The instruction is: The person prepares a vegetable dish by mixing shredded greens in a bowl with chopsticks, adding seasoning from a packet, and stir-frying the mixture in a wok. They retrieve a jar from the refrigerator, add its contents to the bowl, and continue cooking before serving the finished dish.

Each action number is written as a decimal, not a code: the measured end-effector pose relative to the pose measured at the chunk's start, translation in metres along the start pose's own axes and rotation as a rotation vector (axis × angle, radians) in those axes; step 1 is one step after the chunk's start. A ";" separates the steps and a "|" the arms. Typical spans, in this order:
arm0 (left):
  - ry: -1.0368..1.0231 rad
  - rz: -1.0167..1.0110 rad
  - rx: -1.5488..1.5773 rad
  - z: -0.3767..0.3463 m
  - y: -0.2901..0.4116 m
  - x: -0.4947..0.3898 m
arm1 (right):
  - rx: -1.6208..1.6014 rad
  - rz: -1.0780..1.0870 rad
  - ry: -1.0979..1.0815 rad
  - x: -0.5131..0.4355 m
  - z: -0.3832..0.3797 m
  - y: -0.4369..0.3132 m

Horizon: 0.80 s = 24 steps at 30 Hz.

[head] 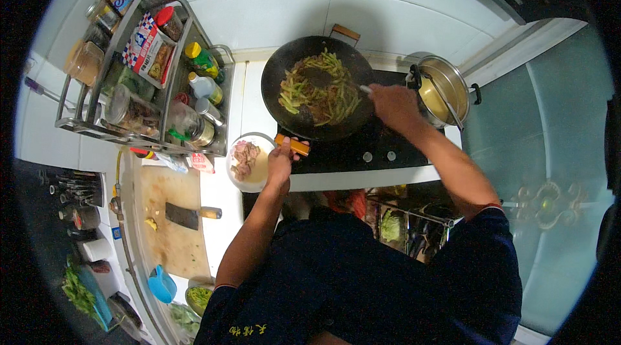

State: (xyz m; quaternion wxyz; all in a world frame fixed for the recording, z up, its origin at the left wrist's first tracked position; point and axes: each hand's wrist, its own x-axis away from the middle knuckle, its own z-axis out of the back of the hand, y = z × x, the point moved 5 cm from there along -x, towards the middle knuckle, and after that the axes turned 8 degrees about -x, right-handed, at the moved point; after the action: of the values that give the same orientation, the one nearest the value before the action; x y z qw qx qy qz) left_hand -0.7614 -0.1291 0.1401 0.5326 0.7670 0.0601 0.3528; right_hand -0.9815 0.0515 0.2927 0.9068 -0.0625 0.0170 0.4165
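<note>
A dark wok (276,73) sits on the black gas hob (320,160), tilted a little. Inside it, green vegetable strips (291,97) are mixed with small brownish pieces. My left hand (282,158) grips the wok's wooden handle (291,144) at the near side. At the wok's right rim, my right hand (395,105) is closed round the pale handle of a utensil whose head is hard to make out among the vegetables. Just left of my left hand stands a white plate (263,170) with pieces of cooked-looking meat (246,157) and some liquid.
Right of the wok is a steel pot (458,71) with a utensil in it. A cleaver (182,215) lies on the cutting board (170,248) at left. Above that stands a metal spice rack (121,134) full of jars. A blue scoop-like container (162,284) is at lower left.
</note>
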 end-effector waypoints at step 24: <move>0.014 -0.012 0.016 0.004 -0.014 -0.010 | 0.178 0.129 -0.232 0.025 -0.035 0.010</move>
State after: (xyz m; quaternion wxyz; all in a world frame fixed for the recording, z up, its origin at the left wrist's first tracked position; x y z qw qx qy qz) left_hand -0.7621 -0.1311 0.1232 0.5283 0.7683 0.0711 0.3542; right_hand -0.9719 0.0721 0.2553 0.8759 0.0679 -0.0472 0.4754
